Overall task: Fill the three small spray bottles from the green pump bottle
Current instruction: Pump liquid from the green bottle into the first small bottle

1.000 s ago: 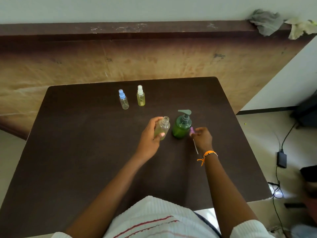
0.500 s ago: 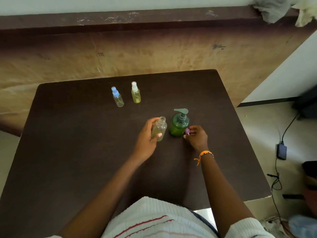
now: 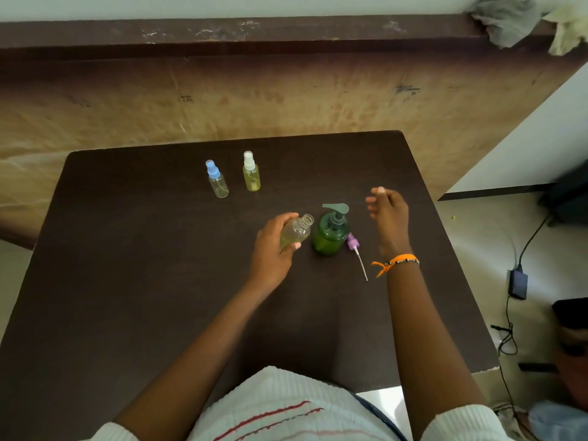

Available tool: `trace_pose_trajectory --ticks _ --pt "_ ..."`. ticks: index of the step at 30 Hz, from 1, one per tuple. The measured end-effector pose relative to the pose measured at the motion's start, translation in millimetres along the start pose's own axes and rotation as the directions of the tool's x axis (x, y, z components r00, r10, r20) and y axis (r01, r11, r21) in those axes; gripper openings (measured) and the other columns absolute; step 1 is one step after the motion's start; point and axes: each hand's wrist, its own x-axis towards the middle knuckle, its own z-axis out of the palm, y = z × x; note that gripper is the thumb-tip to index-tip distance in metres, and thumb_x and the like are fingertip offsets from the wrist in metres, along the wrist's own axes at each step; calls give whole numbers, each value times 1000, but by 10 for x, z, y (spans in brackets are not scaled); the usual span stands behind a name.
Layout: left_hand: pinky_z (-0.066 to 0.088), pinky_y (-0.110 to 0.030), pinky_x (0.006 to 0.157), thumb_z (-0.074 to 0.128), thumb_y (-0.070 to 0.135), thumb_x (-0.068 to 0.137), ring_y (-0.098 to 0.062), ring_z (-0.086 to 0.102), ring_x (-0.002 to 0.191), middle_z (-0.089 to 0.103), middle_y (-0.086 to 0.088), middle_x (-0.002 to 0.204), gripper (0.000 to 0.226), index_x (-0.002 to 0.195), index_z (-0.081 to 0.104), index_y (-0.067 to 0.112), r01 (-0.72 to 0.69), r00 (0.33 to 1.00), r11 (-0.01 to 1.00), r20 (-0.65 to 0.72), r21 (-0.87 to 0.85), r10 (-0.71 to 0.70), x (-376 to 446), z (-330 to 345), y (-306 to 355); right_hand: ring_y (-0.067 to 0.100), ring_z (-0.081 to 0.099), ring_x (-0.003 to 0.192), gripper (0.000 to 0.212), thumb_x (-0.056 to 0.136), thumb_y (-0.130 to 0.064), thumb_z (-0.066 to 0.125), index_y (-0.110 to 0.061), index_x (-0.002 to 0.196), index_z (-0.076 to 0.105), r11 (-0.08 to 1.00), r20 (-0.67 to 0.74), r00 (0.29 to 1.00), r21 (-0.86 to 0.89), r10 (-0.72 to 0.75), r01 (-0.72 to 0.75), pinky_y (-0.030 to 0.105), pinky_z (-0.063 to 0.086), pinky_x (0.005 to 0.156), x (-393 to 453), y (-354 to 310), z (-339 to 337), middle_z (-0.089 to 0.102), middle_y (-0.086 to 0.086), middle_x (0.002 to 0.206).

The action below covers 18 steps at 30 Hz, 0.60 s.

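Observation:
My left hand (image 3: pixel 272 249) grips an uncapped small clear bottle (image 3: pixel 296 232), tilted with its open neck toward the green pump bottle (image 3: pixel 329 232), which stands upright just right of it. The purple spray cap (image 3: pixel 353 243) with its thin white tube lies on the dark table (image 3: pixel 127 265) right of the green bottle. My right hand (image 3: pixel 386 214) hovers above and right of the pump head, fingers loose, holding nothing. Two capped spray bottles stand farther back: a blue-capped bottle (image 3: pixel 217 179) and a white-capped bottle (image 3: pixel 251 172) with yellowish liquid.
A brown wall panel with a ledge runs behind the table. Crumpled cloths (image 3: pixel 509 17) lie on the ledge at the top right. On the floor to the right lie a black adapter (image 3: pixel 518 284) and cables. The table's right edge is close to my right arm.
My right hand has let go of the purple spray cap, which now lies on the table, and has risen up and to the right of the pump head. The left hand keeps holding the open bottle.

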Motion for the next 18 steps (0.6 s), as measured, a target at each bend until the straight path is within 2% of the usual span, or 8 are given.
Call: trace_pose_trajectory --ticks 4,7,9,14,16,18 --pt "36 -29 99 66 -3 76 -10 49 109 58 2 120 48 120 55 15 -40 999 998 -25 38 41 69 12 103 5 52 66 21 103 -19 44 -11 93 61 998 171 984 -50 55 -47 6 40 52 20 -229 211 60 -1 81" --pt "37 -31 99 67 -4 75 -12 50 108 59 0 118 48 119 57 13 -44 998 998 -47 42 46 122 27 137 6 54 69 32 105 -30 40 -9 100 64 984 307 945 -164 116 -67 14 42 59 -5 -282 337 62 1 81" --pt "39 -36 99 68 -4 74 -16 52 110 59 0 117 48 118 57 14 -47 997 998 -52 47 50 149 32 144 6 55 72 35 106 -32 38 -8 105 64 981 309 944 -183 118 -63 17 40 63 9 -278 329 62 -1 81" --pt "38 -31 98 68 -4 74 -17 51 110 59 1 117 49 118 57 16 -41 998 997 -46 68 44 172 41 142 7 54 73 34 105 -33 39 -10 101 63 978 284 955 -205 90 -31 20 38 64 -5 -234 333 61 -1 78" --pt "38 -31 97 68 -4 74 -17 52 110 59 0 117 50 118 57 15 -51 997 996 -47 67 54 190 46 156 8 54 73 41 105 -38 37 -9 95 65 970 294 949 -240 114 -42 25 40 69 -42 -228 421 61 0 77" --pt "35 -25 96 68 -5 73 -16 51 111 59 0 118 52 120 56 14 -56 997 996 -49 76 60 210 53 168 13 56 76 50 105 -43 34 -11 81 64 960 271 949 -266 159 -85 31 42 78 -58 -242 498 62 2 75"
